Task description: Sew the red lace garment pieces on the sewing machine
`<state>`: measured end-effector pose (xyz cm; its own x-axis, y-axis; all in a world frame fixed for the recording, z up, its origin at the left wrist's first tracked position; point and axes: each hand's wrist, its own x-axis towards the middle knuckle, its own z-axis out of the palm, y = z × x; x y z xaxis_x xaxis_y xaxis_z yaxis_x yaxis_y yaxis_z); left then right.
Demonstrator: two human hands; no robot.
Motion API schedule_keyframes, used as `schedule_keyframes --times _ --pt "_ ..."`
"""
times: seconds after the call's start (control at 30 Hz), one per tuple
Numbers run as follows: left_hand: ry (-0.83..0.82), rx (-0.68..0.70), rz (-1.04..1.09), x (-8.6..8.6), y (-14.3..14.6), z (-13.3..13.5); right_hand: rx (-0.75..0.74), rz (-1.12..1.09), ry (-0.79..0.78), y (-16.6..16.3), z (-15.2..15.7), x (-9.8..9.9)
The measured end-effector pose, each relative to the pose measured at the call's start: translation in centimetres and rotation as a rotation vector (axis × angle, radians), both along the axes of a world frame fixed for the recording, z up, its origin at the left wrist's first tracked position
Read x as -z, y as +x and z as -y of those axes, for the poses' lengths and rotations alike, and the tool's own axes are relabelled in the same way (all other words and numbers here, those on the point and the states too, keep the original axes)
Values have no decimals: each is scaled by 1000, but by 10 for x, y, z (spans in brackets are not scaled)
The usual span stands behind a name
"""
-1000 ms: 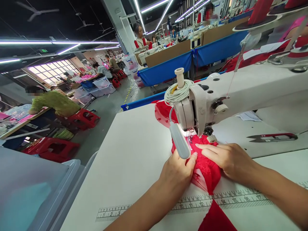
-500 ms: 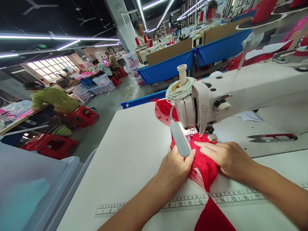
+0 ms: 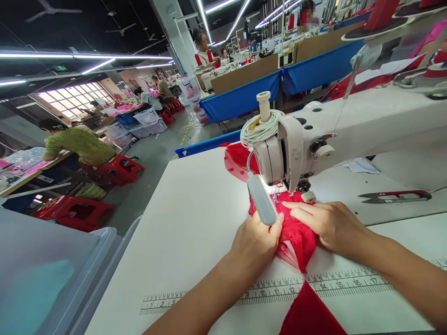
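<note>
Red lace fabric [image 3: 296,237] could pucker if the left hand [image 3: 256,239] and right hand [image 3: 331,228] pull unevenly. It touches the left thumb, at three o'clock; whether those fingers pinch, I cannot tell. The right fingers press it, extended, close-set. Just beyond, at ten o'clock, the presser foot [image 3: 275,201] could catch a straying fingertip.

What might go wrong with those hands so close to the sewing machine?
The right hand rests on the red fabric near the metal presser foot, so a finger might get hurt if it slid underneath. The fabric looks wrinkled, so a fold could perhaps get caught. From this view, the grey lamp covers part of the left hand, so a slip there might be missed.
</note>
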<state>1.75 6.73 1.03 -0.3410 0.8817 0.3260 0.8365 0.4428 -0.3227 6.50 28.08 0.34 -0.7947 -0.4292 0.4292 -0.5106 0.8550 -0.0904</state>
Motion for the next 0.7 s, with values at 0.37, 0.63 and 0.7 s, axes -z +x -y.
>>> schedule_keyframes --times 0.37,0.63,0.7 --pt "26 31 -47 4 1 1 -4 -94 -65 -1 -3 6" --pt "48 23 -67 5 2 3 38 -94 -70 -3 -1 6" --pt "41 15 -65 5 2 2 35 -89 -74 -3 0 6"
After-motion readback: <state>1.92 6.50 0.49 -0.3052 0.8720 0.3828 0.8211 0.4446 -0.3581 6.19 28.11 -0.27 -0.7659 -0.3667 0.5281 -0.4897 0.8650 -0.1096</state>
